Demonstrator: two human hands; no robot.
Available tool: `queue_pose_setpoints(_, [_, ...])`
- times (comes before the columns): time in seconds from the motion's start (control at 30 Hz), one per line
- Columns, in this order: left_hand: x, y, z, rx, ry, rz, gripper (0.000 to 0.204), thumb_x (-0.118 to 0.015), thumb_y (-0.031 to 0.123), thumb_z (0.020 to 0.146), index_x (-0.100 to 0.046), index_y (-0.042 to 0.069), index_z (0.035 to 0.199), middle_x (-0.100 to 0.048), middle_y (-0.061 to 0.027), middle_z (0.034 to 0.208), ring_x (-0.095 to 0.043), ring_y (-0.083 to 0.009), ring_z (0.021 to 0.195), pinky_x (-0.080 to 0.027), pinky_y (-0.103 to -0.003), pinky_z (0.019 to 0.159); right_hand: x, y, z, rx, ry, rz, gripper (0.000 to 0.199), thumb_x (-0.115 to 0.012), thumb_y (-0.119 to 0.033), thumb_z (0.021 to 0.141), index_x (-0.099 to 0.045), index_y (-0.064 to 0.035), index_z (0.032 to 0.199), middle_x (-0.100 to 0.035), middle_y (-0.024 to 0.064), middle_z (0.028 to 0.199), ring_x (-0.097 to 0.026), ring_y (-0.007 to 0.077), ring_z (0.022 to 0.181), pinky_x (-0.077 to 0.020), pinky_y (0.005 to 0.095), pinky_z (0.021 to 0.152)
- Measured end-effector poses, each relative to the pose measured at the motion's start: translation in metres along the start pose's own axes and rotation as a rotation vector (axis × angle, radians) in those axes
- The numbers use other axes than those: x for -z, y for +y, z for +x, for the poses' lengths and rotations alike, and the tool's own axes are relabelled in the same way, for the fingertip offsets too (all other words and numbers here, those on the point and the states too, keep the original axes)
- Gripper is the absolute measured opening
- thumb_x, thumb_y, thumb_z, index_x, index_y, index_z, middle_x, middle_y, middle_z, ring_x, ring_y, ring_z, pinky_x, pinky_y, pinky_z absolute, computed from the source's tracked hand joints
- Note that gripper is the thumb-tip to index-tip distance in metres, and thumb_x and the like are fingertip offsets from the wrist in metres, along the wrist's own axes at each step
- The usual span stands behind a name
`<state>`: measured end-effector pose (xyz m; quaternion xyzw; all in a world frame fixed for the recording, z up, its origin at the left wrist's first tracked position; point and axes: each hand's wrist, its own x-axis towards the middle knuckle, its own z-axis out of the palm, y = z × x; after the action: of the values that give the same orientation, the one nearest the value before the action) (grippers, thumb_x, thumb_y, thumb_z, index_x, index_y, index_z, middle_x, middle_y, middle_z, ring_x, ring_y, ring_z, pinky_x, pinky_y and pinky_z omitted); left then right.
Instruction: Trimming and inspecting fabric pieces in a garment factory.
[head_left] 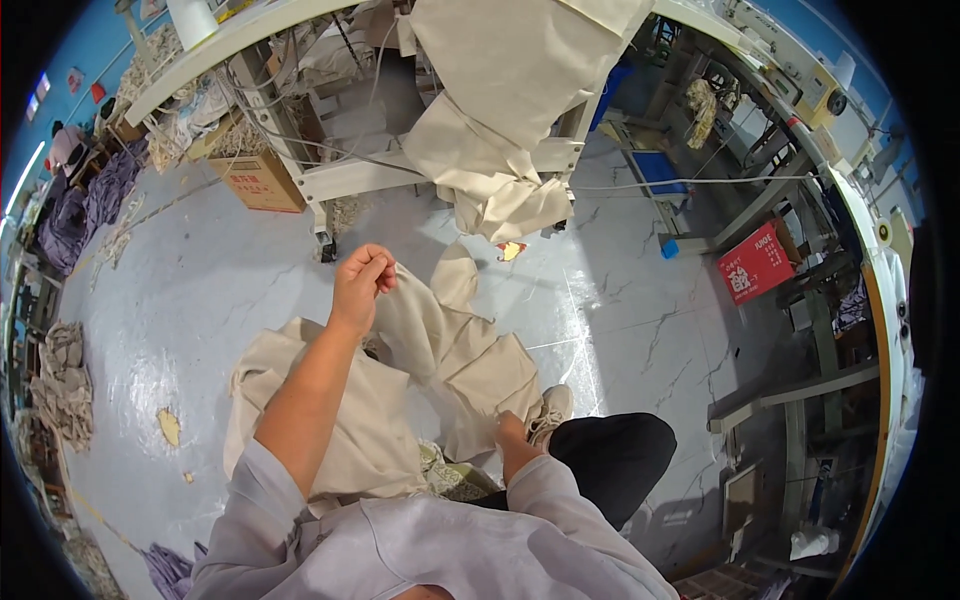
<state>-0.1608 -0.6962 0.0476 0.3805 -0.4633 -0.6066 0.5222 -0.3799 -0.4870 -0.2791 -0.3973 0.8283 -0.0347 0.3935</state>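
Observation:
My left hand [362, 287] is raised over the floor with its fingers pinched shut on the edge of a long beige cloth [480, 375]. The cloth falls in folds from there toward my right shoe. Low by that shoe, my right hand [511, 432] is closed at the cloth's near edge; its fingertips are partly hidden. Another heap of beige cloth [375, 440] lies under my left forearm and over my lap. A large beige cloth [510, 130] hangs off the table ahead, its lower end bunched near the floor.
Ahead stands a pale worktable [340, 183] on legs, with cables below. A cardboard box [257, 182] sits at its left, a red box [757, 265] at the right beside a sewing machine bench [875, 330]. Purple cloth [70, 225] and grey scraps [62, 385] are piled along the left.

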Motion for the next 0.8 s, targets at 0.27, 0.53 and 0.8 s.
queue_pose_setpoints(0.27, [-0.02,-0.012,-0.007,0.043,-0.118,0.045,0.012,-0.046,0.01,0.086,-0.053,0.007,0.077,-0.052,0.0008,0.069,-0.047,-0.0068,0.061,-0.037,-0.019,0.056,-0.025,0.031,0.034,0.054,0.001,-0.172,0.027,-0.051,-0.024,0.075,-0.065,-0.0082,0.092,-0.062,0.0153,0.096,-0.058,0.0323,0.092,-0.0467,0.0398,0.078])
queue_pose_setpoints(0.53, [-0.017,-0.046,-0.013,0.247,-0.118,0.285,0.013,-0.047,0.011,0.085,-0.055,0.006,0.077,-0.052,0.0003,0.069,-0.048,-0.0069,0.061,-0.038,-0.019,0.056,0.045,-0.024,0.017,-0.028,0.601,0.508,0.025,-0.052,-0.016,0.072,-0.048,-0.0051,0.094,-0.059,0.0217,0.085,-0.057,0.0391,0.083,-0.0425,0.0456,0.073])
queue_pose_setpoints(0.8, [-0.022,-0.079,-0.04,0.12,-0.338,0.797,0.056,-0.063,0.017,0.074,-0.041,0.01,0.124,-0.044,-0.0081,0.12,-0.054,-0.0184,0.096,-0.046,-0.03,0.078,0.259,-0.137,-0.05,0.343,0.414,1.349,0.024,-0.049,-0.022,0.086,-0.055,0.0007,0.091,-0.054,0.0068,0.076,-0.05,0.0148,0.072,-0.0425,0.0311,0.066])
